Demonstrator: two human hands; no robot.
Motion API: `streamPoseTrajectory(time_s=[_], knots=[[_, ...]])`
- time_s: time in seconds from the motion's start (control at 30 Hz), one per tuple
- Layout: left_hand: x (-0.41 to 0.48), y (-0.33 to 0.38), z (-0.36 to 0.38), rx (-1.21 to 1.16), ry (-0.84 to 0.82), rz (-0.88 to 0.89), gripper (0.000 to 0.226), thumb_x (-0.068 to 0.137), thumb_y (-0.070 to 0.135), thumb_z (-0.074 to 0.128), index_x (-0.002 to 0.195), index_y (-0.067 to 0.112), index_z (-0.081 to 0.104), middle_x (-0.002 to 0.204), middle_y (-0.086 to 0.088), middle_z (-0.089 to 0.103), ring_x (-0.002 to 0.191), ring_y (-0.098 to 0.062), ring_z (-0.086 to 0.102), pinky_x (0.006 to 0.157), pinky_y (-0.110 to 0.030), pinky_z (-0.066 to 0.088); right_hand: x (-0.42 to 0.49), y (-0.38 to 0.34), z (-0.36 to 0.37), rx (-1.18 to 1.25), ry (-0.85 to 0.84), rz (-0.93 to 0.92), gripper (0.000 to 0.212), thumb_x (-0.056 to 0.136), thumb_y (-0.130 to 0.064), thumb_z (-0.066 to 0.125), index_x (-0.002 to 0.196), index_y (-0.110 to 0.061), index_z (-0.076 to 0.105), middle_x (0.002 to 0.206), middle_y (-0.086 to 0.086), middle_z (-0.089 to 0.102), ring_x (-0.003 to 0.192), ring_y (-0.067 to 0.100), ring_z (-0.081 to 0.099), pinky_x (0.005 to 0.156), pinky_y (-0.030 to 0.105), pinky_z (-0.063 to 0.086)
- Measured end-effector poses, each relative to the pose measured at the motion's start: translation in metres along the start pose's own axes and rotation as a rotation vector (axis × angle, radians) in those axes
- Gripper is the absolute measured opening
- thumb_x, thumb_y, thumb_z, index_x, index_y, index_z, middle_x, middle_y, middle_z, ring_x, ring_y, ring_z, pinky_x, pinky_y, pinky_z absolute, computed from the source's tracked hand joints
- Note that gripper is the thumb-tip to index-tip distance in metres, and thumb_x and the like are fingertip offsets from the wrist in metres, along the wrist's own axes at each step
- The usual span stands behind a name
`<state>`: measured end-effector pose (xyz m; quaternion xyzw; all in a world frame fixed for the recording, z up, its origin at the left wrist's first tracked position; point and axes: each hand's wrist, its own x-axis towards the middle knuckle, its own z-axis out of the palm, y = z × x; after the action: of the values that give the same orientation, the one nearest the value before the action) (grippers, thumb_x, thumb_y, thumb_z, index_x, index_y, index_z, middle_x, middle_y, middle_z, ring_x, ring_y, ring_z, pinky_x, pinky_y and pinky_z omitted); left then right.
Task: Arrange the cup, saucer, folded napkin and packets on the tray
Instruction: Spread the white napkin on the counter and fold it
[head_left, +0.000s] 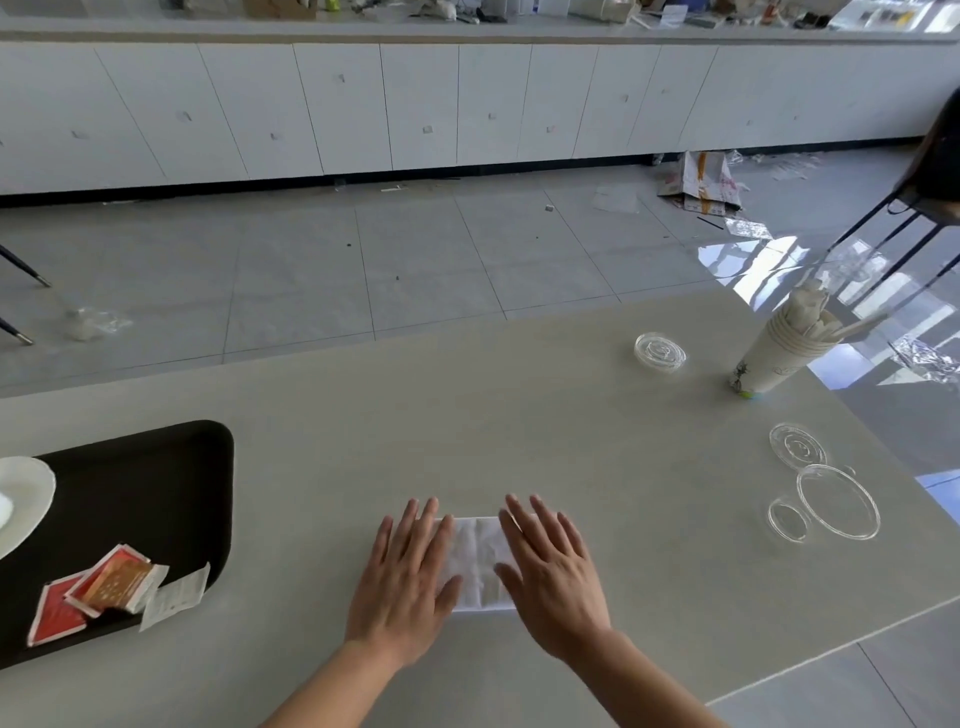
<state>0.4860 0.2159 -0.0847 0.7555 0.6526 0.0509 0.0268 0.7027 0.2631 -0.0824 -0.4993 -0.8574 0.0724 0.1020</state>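
Note:
A white folded napkin (478, 564) lies flat on the beige table near its front edge. My left hand (410, 577) presses on its left side with straight fingers, and my right hand (550, 577) presses on its right side the same way. At the far left sits a black tray (171, 483). A white saucer (23, 501) rests on the tray's left part, cut off by the frame edge. Red and orange packets (98, 592) and a white packet (174, 597) lie at the tray's near corner. No cup is visible on the saucer.
A stack of paper cups (779, 353) holding white items stands at the back right. Clear plastic lids lie near it: one (660, 352) to its left, others (836, 501) toward the right edge. The table's right edge (831, 649) runs diagonally close by.

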Motion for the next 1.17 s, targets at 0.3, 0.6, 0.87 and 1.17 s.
streamPoseTrajectory(time_s=[0.3, 0.6, 0.87, 1.17], knots=[[0.008, -0.003, 0.008, -0.001, -0.137, -0.043, 0.073, 0.091, 0.060, 0.031, 0.149, 0.016, 0.033, 0.158, -0.009, 0.027, 0.147, -0.029, 0.021, 0.114, -0.051, 0.016, -0.001, 0.014, 0.021, -0.108, -0.178, 0.068, 0.082, 0.098, -0.069, 0.020, 0.156, -0.012, 0.019, 0.166, 0.001, 0.010, 0.153, 0.022, 0.003, 0.120, 0.047, 0.008], [0.010, -0.001, 0.004, -0.009, -0.167, -0.060, 0.073, 0.090, 0.060, 0.033, 0.149, 0.017, 0.034, 0.158, -0.009, 0.027, 0.146, -0.028, 0.021, 0.114, -0.052, 0.015, 0.001, 0.015, 0.024, -0.085, -0.209, 0.083, 0.082, 0.097, -0.070, 0.025, 0.157, -0.013, 0.019, 0.166, 0.000, 0.013, 0.154, 0.019, 0.003, 0.120, 0.047, 0.010], [-0.029, 0.005, -0.012, -0.141, -0.035, -0.410, 0.068, 0.083, 0.050, 0.051, 0.133, 0.004, 0.053, 0.130, -0.021, 0.055, 0.115, -0.041, 0.055, 0.087, -0.050, 0.048, -0.002, 0.014, 0.005, -0.068, -0.180, 0.070, 0.079, 0.098, -0.068, 0.019, 0.158, -0.017, 0.012, 0.166, -0.003, -0.002, 0.153, 0.019, -0.010, 0.121, 0.046, 0.001], [-0.026, 0.015, -0.031, -0.664, -0.102, -1.017, 0.053, 0.085, 0.045, 0.062, 0.124, 0.009, 0.060, 0.116, -0.010, 0.068, 0.110, -0.031, 0.061, 0.087, -0.034, 0.046, -0.050, 0.021, 0.003, -0.024, -0.240, 0.180, 0.072, 0.098, -0.061, 0.019, 0.158, -0.026, 0.000, 0.163, -0.015, -0.016, 0.152, 0.017, -0.015, 0.121, 0.040, -0.008]])
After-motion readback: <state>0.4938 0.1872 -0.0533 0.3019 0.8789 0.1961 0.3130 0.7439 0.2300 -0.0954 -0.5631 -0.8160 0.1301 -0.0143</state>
